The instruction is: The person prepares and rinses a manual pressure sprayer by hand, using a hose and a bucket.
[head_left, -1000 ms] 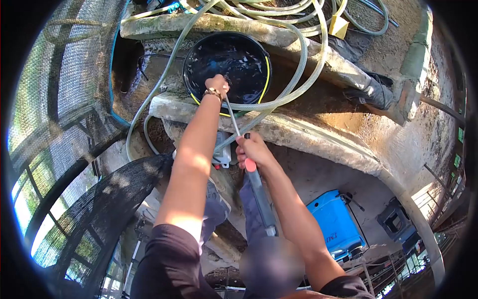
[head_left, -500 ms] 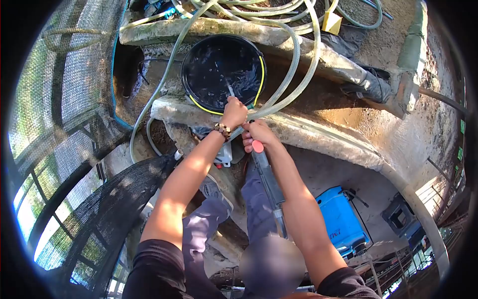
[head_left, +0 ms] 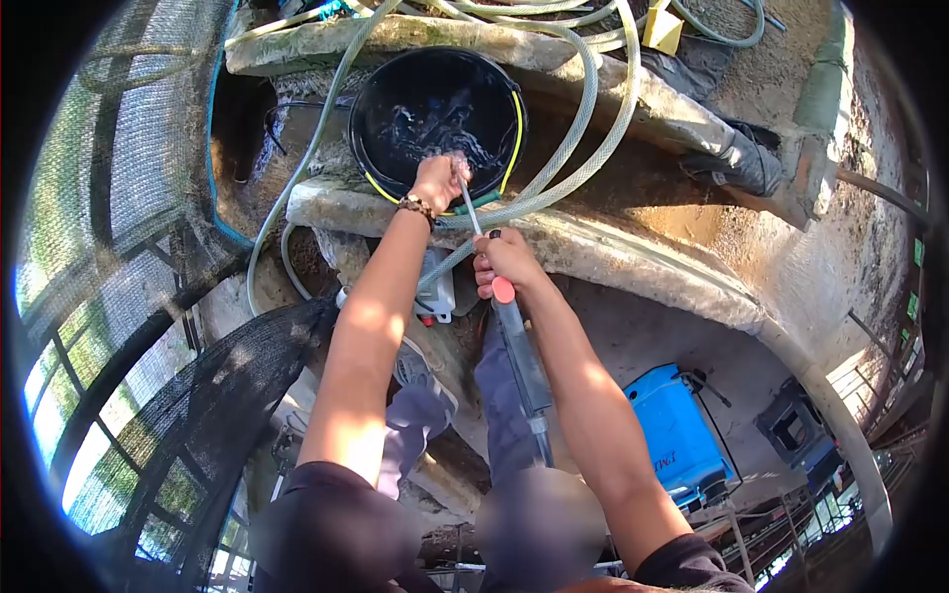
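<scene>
My left hand (head_left: 440, 180), with a beaded bracelet (head_left: 417, 206) at the wrist, is over the near rim of a round black tub (head_left: 405, 109) of rippling water. Its fingers are closed around the far end of a thin metal rod (head_left: 470, 208). The rod runs back to my right hand (head_left: 506, 259), which grips the front of a long grey tool (head_left: 524, 361) with a round pink-red end piece (head_left: 503, 290). A yellow band and a green grip (head_left: 478, 203) lie along the tub's rim.
Clear ribbed hoses (head_left: 583, 119) loop around the tub and over concrete ledges (head_left: 633, 257). A white container (head_left: 436, 287) stands below the near ledge. A blue case (head_left: 677, 435) and a dark crate (head_left: 794, 427) are at the lower right, dark netting (head_left: 227, 395) at the left.
My left hand has moved forward and left, away from my right hand, so more of the rod shows between them. My right hand has shifted slightly in view.
</scene>
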Tool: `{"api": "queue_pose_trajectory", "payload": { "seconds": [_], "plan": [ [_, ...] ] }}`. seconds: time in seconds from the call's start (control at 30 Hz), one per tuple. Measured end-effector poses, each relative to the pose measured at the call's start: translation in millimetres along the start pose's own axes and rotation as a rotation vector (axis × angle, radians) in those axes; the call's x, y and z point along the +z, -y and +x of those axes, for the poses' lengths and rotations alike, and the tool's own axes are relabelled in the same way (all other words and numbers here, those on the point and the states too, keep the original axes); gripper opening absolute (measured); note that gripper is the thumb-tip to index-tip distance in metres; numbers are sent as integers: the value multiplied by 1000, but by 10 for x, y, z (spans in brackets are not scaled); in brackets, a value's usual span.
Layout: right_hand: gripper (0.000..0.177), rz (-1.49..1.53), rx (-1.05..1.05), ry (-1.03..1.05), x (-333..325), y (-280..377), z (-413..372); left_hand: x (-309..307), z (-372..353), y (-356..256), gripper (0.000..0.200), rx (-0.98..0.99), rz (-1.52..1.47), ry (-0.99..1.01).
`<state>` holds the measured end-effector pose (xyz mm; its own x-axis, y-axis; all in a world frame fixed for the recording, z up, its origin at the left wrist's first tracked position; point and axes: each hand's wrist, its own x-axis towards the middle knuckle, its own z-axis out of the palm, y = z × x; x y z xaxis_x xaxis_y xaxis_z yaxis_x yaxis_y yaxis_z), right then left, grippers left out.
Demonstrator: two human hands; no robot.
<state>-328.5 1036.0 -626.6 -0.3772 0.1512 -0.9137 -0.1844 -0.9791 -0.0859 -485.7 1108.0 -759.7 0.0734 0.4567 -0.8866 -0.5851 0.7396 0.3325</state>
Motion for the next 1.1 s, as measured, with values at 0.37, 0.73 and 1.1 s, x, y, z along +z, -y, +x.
{"api": "queue_pose_trajectory", "payload": {
  "seconds": [0.37,0.73,1.1],
  "plan": [
    [15,-232,-197,-120,126,-179,181,204,-1010,251,33,245,1209,-195],
    [16,-169,-209,-51,270,-360,-328,18,365,-288,31,552,1213,-699],
    [18,-144,-103,44,271,-366,-1043,155,-1553,149,30,40,-530,226]
  ]
}}
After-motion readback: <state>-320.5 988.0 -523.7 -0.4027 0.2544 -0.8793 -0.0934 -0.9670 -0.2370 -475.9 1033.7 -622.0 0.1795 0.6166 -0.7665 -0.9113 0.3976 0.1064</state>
